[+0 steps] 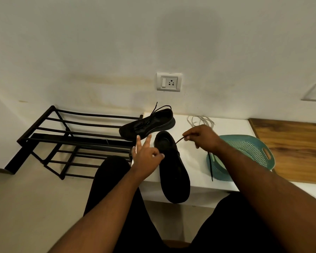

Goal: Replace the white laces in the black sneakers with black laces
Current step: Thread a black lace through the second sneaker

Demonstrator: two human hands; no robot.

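Observation:
A black sneaker lies on the white table, toe towards me and past the front edge. My left hand rests against its left side, thumb and forefinger pinched at the eyelets, the other fingers spread. My right hand pinches a black lace that runs from the shoe's collar; the lace's free end hangs below that hand over the basket. A second black sneaker with black laces lies on its side behind. White laces lie in a loose pile at the back.
A teal perforated basket sits right of the shoe. A wooden board covers the table's right part. A black metal shoe rack stands at the left. Two wall sockets are behind.

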